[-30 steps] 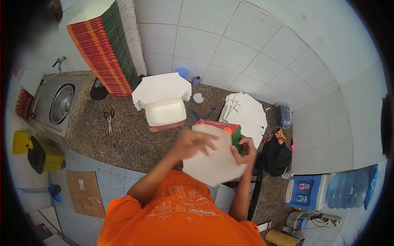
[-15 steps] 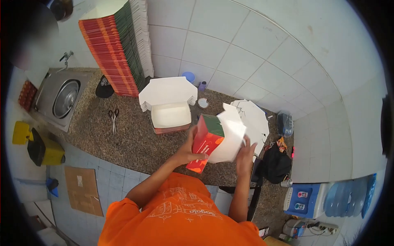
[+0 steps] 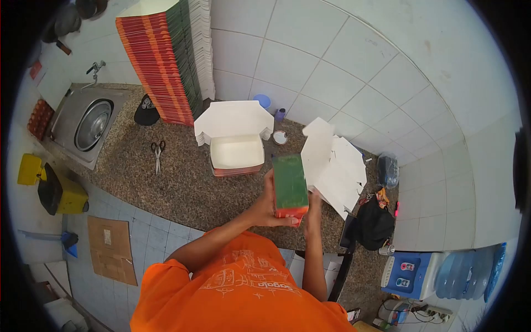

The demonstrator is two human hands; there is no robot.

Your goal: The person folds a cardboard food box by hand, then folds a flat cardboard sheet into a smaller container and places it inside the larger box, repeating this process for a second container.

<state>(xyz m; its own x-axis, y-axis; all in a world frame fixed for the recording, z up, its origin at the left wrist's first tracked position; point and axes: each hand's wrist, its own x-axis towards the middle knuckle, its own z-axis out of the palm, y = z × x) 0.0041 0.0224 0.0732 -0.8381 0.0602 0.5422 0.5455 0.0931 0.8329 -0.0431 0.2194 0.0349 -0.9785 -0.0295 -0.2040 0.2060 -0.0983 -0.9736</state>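
Note:
A cardboard food box (image 3: 290,181) in red and green is tipped on its side above the counter, its white lid (image 3: 319,149) standing out to the right. My left hand (image 3: 272,206) is closed around the box's left and lower edge, thumb across the red face. Against the box's right side, by the base of the lid, my right hand (image 3: 313,210) grips it, with some fingers hidden. Just left of it, a few nested open boxes (image 3: 238,152) with white insides rest on the counter. Flat white cardboard pieces (image 3: 345,174) lie behind my right hand.
A tall stack of nested boxes (image 3: 160,66) leans by the wall. Scissors (image 3: 158,157) and a dark cap (image 3: 146,112) lie on the granite counter (image 3: 182,193). The sink (image 3: 91,124) is at far left. A black bag (image 3: 373,221) and water dispenser (image 3: 409,274) are to the right.
The box has turned so its green side faces up, and its lid now points further back. My right hand has moved left, closer against the box. The camera view has shifted slightly.

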